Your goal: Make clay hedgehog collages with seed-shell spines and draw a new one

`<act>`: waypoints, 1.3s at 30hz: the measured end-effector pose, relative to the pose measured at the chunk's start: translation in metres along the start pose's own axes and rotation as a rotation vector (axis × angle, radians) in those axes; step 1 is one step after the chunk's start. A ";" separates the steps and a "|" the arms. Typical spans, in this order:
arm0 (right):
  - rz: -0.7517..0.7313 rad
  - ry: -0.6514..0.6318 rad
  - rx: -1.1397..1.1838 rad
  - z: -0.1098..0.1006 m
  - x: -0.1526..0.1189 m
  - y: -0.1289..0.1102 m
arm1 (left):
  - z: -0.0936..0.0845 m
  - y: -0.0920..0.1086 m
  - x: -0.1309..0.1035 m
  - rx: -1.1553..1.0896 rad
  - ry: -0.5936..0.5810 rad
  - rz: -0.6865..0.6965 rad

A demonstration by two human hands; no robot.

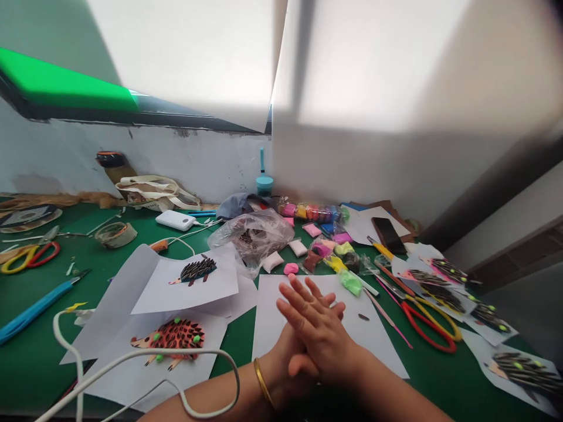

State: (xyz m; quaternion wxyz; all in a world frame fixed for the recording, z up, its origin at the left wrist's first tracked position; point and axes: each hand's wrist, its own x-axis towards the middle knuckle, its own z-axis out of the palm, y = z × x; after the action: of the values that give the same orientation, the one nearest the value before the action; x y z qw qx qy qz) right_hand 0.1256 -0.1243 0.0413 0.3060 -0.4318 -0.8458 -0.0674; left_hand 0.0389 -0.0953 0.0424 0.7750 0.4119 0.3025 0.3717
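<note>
The right hand (323, 334) presses with straight fingers on the open left hand (285, 349), over white paper (373, 343); between them, I cannot tell.

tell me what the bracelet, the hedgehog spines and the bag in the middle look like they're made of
Bracelet: probably metal, from its smooth golden shine; gilded plastic isn't ruled out.
Hedgehog spines: apparently sunflower seeds, dark, pointed and pale-edged.
Bag: thin clear plastic, see-through and crinkled with glints.

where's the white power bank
The white power bank lies left of centre in the head view, between the beige tape roll and the clear plastic bag.
</note>
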 end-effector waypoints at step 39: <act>0.735 -0.166 -0.327 -0.001 -0.020 0.131 | -0.078 -0.009 0.052 -0.110 0.208 0.191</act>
State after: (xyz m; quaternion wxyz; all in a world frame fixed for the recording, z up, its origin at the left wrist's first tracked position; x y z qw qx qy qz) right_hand 0.2360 -0.0580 0.0111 0.1676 -0.7522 -0.6351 -0.0518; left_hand 0.0094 -0.0240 -0.0113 0.7220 0.3551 0.3197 0.5005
